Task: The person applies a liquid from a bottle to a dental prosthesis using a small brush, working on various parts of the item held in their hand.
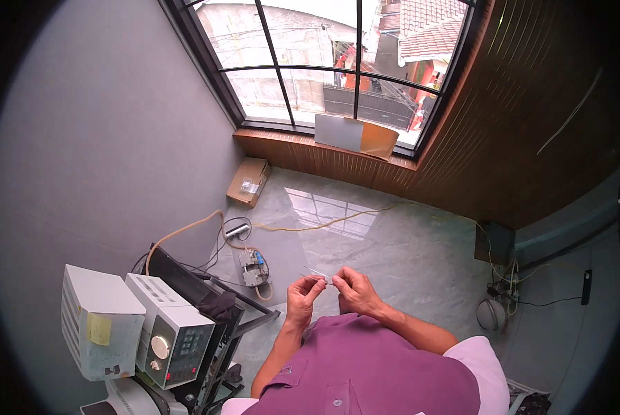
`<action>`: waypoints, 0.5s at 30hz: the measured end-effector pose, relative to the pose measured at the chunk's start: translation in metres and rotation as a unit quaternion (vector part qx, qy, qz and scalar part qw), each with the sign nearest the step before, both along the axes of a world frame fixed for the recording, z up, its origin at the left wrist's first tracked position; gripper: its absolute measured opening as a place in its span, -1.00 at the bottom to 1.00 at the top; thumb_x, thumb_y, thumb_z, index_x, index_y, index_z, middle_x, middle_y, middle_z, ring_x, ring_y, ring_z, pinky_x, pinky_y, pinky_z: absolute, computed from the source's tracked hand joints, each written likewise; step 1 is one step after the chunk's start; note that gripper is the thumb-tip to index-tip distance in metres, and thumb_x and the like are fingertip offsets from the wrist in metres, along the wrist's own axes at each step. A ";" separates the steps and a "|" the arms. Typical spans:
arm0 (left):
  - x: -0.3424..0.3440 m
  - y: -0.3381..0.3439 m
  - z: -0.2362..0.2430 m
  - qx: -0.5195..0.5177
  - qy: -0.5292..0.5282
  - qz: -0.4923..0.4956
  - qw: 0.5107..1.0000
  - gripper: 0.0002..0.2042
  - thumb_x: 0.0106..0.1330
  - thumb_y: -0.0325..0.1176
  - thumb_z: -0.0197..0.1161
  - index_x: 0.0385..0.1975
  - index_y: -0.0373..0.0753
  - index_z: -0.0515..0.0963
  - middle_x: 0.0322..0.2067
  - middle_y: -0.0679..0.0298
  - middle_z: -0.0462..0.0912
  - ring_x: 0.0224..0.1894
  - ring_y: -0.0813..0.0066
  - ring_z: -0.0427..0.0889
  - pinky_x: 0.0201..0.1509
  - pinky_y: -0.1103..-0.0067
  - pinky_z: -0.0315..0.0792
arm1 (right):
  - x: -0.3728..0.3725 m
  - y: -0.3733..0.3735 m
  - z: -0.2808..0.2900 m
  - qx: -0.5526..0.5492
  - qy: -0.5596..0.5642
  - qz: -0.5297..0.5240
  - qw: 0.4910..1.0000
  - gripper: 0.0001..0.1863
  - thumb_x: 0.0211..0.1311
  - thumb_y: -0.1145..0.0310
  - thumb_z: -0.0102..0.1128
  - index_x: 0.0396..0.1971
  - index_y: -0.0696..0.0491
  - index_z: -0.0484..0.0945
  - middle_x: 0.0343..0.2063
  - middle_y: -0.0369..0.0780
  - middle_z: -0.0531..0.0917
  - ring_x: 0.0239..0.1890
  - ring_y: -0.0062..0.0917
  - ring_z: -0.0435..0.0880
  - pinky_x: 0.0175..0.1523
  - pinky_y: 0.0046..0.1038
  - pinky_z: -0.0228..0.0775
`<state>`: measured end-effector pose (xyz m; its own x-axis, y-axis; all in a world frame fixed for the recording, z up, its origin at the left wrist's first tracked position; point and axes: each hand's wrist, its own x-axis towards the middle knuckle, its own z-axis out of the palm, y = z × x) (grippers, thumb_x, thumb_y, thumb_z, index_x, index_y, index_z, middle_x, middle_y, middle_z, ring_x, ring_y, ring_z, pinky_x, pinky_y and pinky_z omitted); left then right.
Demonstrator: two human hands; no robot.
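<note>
In front of my chest, above the floor, my two hands are close together. My left hand is closed in a pinch, thumb against fingertips. Facing it, my right hand pinches too. Between their fingertips is a thin, pale, wire-like piece, with slender ends sticking out up and to the left past my left fingers. It is too small to name its exact kind, and the fingers cover its middle. The purple cloth of my clothing lies below my hands.
To the left, a white bench instrument with a dial stands beside a white box-shaped unit on a black frame. A small pump-like device, hoses and cables lie on the floor. A cardboard box sits by the wall.
</note>
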<state>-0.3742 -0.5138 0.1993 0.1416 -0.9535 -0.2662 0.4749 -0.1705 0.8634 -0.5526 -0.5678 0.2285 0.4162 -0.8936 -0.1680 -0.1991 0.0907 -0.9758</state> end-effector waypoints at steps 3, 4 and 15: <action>-0.001 0.000 0.005 0.017 -0.027 0.005 0.999 -0.86 0.35 -0.47 0.41 -0.15 -0.33 0.69 -0.27 0.27 0.75 -0.21 0.57 0.67 -0.02 0.58 0.52 | -0.001 0.002 -0.002 -0.008 -0.010 0.001 1.000 -0.71 0.50 0.24 0.19 -0.31 0.19 0.53 -0.59 -0.24 0.53 -0.51 -0.63 0.41 -0.40 -0.40 0.31; -0.001 0.000 0.008 0.022 -0.036 0.008 0.999 -0.86 0.35 -0.48 0.41 -0.15 -0.34 0.69 -0.28 0.28 0.75 -0.22 0.58 0.67 -0.03 0.59 0.51 | -0.001 0.001 -0.001 -0.008 -0.011 0.004 1.000 -0.72 0.50 0.25 0.19 -0.31 0.19 0.53 -0.60 -0.24 0.53 -0.52 -0.63 0.41 -0.40 -0.40 0.31; -0.002 0.012 0.005 0.021 -0.056 0.046 0.997 -0.92 0.32 -0.48 0.40 -0.25 -0.31 0.68 -0.30 0.29 0.75 -0.26 0.61 0.66 -0.09 0.61 0.49 | 0.004 0.009 0.013 -0.065 -0.002 0.044 0.997 -0.78 0.49 0.29 0.20 -0.24 0.16 0.52 -0.55 -0.16 0.62 -0.53 -0.46 0.53 -0.37 -0.35 0.37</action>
<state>-0.3760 -0.5015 0.2047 0.2592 -0.9231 -0.2839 0.3913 -0.1684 0.9047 -0.5487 -0.5590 0.2412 0.4936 -0.8682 -0.0502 -0.1962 -0.0549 -0.9790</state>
